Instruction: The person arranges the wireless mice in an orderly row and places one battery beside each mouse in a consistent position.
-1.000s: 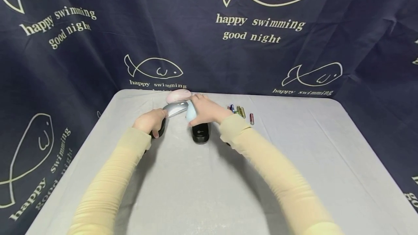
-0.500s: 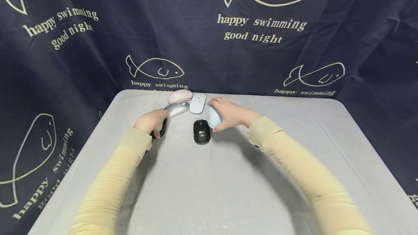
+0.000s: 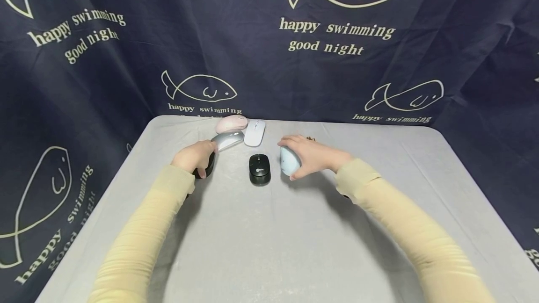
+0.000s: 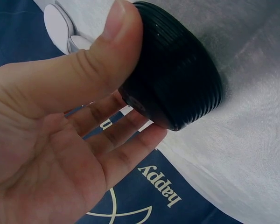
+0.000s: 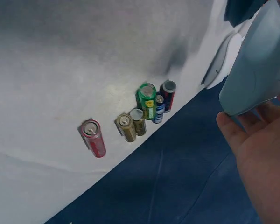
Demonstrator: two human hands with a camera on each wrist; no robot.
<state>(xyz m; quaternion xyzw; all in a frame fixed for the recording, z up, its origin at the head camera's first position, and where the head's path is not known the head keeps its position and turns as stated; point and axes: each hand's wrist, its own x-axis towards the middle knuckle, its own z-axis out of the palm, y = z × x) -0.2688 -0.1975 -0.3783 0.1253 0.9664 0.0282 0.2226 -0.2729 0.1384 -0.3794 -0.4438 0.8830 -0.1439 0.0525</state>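
My left hand (image 3: 191, 157) grips a black, ribbed-sided mouse (image 4: 177, 70) at the left of the table, thumb on one side and fingers on the other. In the head view this hand covers most of it. Between the thumb and fingers of my right hand (image 3: 316, 154) is a light blue mouse (image 3: 289, 160), tipped on its side; the right wrist view shows its smooth shell (image 5: 259, 65). A second black mouse (image 3: 259, 169) lies between the hands. Beyond the left fingertips sits a silver-grey mouse (image 3: 228, 140), with a pink mouse (image 3: 231, 124) behind it.
A white mouse (image 3: 254, 133) lies beside the silver one, near the back edge. Several small batteries stand out in the right wrist view, among them a red battery (image 5: 94, 138) and a green battery (image 5: 148, 100); my right hand hides most of them in the head view.
My right hand has carried the light blue mouse rightward and nearer the person, uncovering the white and middle black mice and covering the batteries. The left hand stays in place.
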